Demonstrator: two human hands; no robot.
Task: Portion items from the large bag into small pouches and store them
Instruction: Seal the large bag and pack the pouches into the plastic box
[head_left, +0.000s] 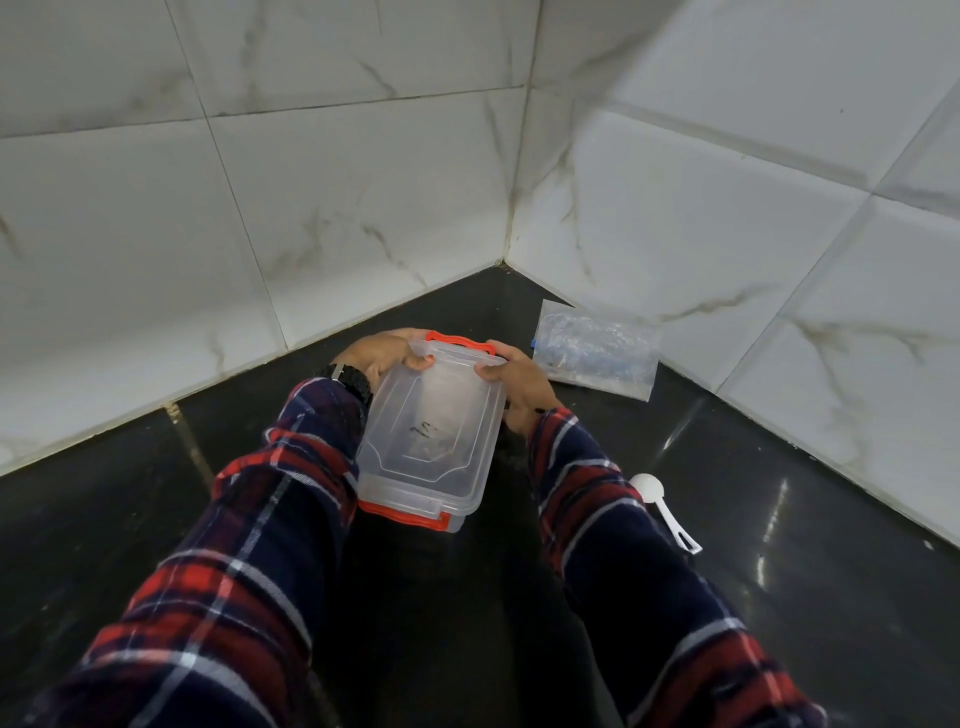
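Here, left hand (387, 353) and right hand (511, 382) grip the lidded box (431, 431); bag (595, 351) and scoop (660, 506) lie beside.

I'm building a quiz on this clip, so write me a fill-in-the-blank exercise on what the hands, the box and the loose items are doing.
1. Both the left hand and the right hand grip the clear box at its ____ end.
2. The box's latches are coloured ____.
3. The white scoop lies on the black counter to the ____ of the box.
4. The clear bag lies flat near the ____ where the tiled walls meet.

Missing words: far; orange; right; corner
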